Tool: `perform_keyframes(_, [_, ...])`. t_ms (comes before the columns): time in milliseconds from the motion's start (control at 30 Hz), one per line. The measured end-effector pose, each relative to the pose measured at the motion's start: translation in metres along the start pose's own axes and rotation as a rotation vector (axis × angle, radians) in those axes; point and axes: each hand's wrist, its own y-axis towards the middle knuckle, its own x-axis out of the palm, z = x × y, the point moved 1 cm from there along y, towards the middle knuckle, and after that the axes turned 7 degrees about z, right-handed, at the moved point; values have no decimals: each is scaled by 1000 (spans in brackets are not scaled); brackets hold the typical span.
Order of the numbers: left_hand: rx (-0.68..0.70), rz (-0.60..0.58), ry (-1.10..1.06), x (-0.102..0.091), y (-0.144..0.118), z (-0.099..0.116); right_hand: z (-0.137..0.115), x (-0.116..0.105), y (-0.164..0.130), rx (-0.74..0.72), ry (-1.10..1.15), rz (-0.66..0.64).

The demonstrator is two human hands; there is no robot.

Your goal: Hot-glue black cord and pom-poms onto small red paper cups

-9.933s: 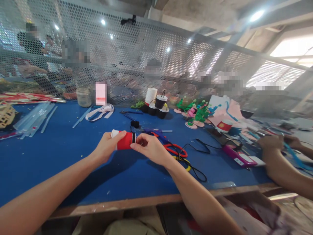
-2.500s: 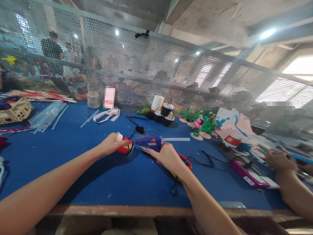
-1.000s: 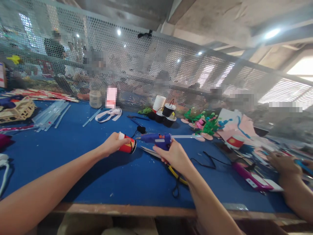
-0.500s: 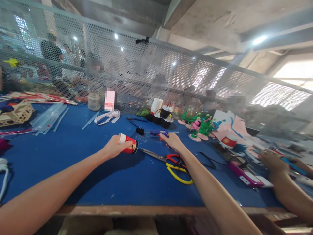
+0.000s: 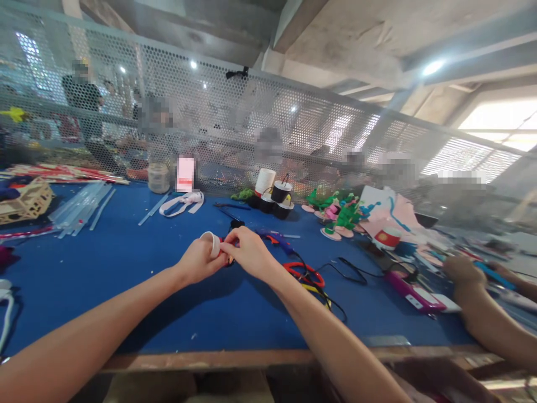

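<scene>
My left hand (image 5: pixel 199 261) holds a small red paper cup (image 5: pixel 212 244) with a white rim, tipped on its side just above the blue table (image 5: pixel 126 268). My right hand (image 5: pixel 249 253) has its fingers pinched on the far end of the same cup, and the two hands touch. Most of the cup is hidden behind my fingers. A blue glue gun (image 5: pixel 274 239) lies on the table just beyond my right hand, with nothing holding it.
Red and yellow scissors (image 5: pixel 308 274) and a black cord (image 5: pixel 348 266) lie right of my hands. Clear glue sticks (image 5: pixel 79 202) lie far left, black spools (image 5: pixel 277 198) and green craft pieces (image 5: pixel 342 210) at the back. Another person's hand (image 5: pixel 464 271) works at the right. A mesh fence (image 5: pixel 251 129) backs the table.
My right hand set the glue gun down on the table behind the scissors, then came back to the cup. The cup has turned, its white rim now facing me.
</scene>
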Motion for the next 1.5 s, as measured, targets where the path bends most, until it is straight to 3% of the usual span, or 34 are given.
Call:
perform_keyframes(67, [57, -17, 8, 0, 0, 2, 2, 4, -1, 29, 134, -30])
perform_keyframes(133, [30, -30, -36, 0, 0, 2, 6, 2, -2, 15, 210, 13])
perform_keyframes(233, [-135, -44, -205, 1, 0, 0, 11, -9, -3, 12, 244, 124])
perform_keyframes(367, [-366, -103, -483, 4, 2, -3, 20, -20, -4, 76, 430, 162])
perform_keyframes(467, [-492, -76, -583, 5, 3, -4, 27, -20, -5, 84, 593, 193])
perform_keyframes(800, [-740, -68, -718, 6, 4, -1, 35, -20, -12, 90, 585, 319])
perform_keyframes(1067, [-747, -69, -614, 6, 3, 4, 33, -20, -13, 61, 548, 307])
perform_keyframes(1367, [-559, -144, -539, 6, 1, 6, 41, -16, -8, 71, 458, 294])
perform_keyframes(1500, [-540, -157, -549, 6, 1, 6, 44, -14, -7, 87, 452, 283])
